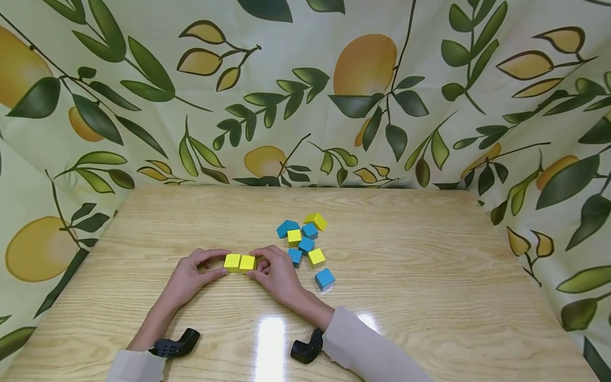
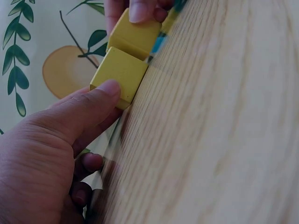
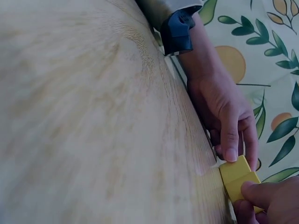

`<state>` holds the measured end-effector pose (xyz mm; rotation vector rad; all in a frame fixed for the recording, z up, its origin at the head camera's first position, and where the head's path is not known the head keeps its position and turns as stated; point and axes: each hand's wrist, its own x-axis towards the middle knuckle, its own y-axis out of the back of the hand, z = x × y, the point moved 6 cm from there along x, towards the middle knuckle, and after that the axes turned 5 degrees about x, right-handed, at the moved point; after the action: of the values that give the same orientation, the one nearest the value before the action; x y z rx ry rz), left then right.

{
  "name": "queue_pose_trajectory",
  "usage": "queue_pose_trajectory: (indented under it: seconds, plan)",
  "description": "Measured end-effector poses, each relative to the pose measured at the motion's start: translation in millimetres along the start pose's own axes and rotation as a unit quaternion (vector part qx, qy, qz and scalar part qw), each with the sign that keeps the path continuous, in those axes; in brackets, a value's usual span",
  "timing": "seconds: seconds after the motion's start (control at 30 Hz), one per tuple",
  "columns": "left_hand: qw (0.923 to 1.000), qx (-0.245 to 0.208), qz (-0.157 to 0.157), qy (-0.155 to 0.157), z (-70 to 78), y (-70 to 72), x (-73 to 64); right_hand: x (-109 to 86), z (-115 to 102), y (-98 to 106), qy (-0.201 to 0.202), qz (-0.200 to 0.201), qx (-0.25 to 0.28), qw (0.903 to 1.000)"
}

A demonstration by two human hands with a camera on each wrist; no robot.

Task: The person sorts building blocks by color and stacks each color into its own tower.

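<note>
Two yellow cubes sit side by side on the wooden table, faces lined up with a thin seam between them. My left hand (image 1: 188, 274) pinches the left yellow cube (image 1: 232, 262) between thumb and fingers. From the other side, my right hand (image 1: 280, 276) grips the right yellow cube (image 1: 247, 263) the same way. In the left wrist view, the left thumb presses the near face of its cube (image 2: 117, 72), and the other cube (image 2: 133, 33) stands just beyond it. The right wrist view has both hands meeting at the pair, the right thumb over its cube.
Just right of my right hand lies a loose cluster of blue cubes (image 1: 306, 245) and yellow cubes (image 1: 316, 258). One blue cube (image 1: 325, 279) lies nearest me. A leaf-patterned cloth (image 1: 296, 127) hangs behind and beside the table (image 1: 429, 276).
</note>
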<state>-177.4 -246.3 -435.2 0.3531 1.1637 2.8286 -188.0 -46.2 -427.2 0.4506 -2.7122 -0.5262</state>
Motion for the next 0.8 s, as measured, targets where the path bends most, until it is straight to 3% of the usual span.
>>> queue_pose_trajectory:
  seconds: [0.5,0.8]
  plan:
    - [0.9998,0.001,-0.009,0.017,-1.3,-0.9,0.2,1.7,4.6,-3.7,-0.007,0.002,0.005,1.0000]
    - [1.0000,0.000,-0.001,0.005,-0.1,0.3,-0.3,2.3,7.4,-5.1,-0.011,0.003,0.012,0.9999]
